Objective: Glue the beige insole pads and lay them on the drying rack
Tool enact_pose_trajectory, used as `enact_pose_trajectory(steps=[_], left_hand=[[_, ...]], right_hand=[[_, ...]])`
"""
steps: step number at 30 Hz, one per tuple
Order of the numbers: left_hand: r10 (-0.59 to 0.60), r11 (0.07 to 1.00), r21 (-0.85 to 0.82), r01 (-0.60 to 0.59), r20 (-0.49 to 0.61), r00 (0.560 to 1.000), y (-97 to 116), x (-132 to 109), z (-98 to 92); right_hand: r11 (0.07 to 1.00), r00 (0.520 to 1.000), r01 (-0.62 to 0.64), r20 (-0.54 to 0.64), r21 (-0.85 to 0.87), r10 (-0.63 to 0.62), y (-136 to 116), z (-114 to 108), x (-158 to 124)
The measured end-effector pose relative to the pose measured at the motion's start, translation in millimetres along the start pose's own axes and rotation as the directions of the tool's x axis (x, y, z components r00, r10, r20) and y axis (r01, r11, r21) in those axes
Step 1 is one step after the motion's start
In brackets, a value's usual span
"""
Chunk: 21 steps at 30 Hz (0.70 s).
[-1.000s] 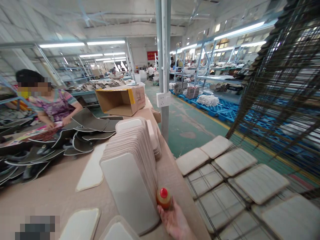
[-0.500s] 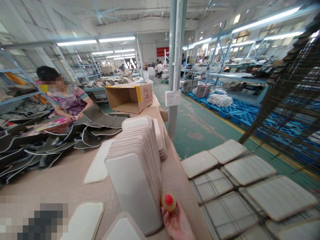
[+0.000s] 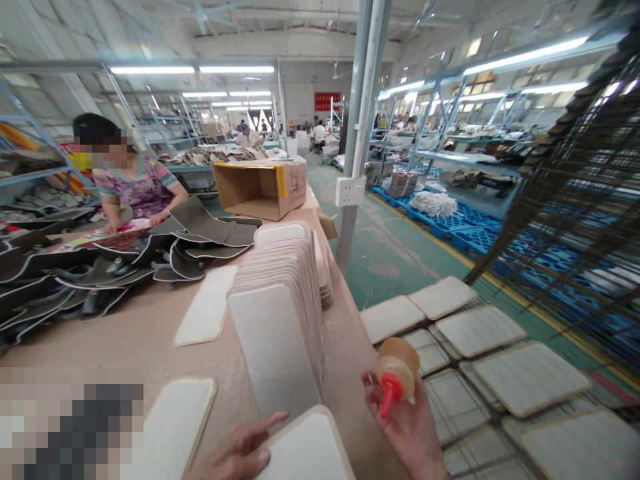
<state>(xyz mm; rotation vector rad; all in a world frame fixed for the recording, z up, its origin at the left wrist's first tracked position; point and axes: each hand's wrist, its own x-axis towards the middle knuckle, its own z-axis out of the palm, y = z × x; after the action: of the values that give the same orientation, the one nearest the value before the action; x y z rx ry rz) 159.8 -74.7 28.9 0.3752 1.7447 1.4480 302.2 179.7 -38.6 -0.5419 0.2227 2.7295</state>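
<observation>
My right hand (image 3: 406, 427) is wrapped round a squeeze bottle (image 3: 399, 360) of amber liquid, its red nozzle tipped down toward me. The bottle is at the table's right edge, above the racked panels. At the bottom, my left hand (image 3: 245, 445) has its index finger stretched out and lies along the left side of a white rounded panel (image 3: 307, 447). Its thumb appears to rest on that panel's edge. Just beyond, a long row of similar panels (image 3: 273, 333) stands leaning together. Another white panel (image 3: 177, 423) lies flat to the left.
A wire rack (image 3: 463, 400) with several panels flanks the table (image 3: 150, 360) on the right. Dark curved pieces (image 3: 100, 280) are heaped at left, where a co-worker (image 3: 135, 180) handles something colourful. An open cardboard box (image 3: 260, 190) and a metal post (image 3: 357, 133) stand farther back.
My right hand has lifted the bottle from beside the panel row, moving right and tipping its nozzle toward me. My left hand has come into view at the near panel.
</observation>
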Motion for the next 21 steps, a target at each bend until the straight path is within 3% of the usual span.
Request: enact_pose_trajectory(steps=[3,6,8,11,15,21], left_hand=[[-0.006,0.994,0.104,-0.014,0.195,0.981,13,0,3.0],[0.04,0.968,0.222,-0.117,0.326,0.945,10,-1,-4.8],[0.082,0.94,0.278,-0.196,0.374,0.924,0,-1,-11.7],[0.085,0.907,0.347,-0.241,0.408,0.909,-16,3,-14.4],[0.102,0.853,0.412,-0.32,0.471,0.876,-30,1,4.4],[0.104,0.87,0.367,-0.33,0.517,0.849,-20,-30,37.9]], right_hand=[[0.981,0.984,0.179,0.018,-0.079,-0.179,-3,2,-24],[0.892,0.912,0.41,0.051,-0.192,-0.408,0,0,-48],[0.84,0.866,0.497,0.06,-0.218,-0.496,4,-2,-65],[0.805,0.828,0.549,0.019,-0.224,-0.56,8,-10,-89],[0.772,0.812,0.56,0.012,-0.299,-0.584,7,-28,-126],[0.576,0.687,0.652,0.064,-0.492,-0.723,-8,-41,-178]])
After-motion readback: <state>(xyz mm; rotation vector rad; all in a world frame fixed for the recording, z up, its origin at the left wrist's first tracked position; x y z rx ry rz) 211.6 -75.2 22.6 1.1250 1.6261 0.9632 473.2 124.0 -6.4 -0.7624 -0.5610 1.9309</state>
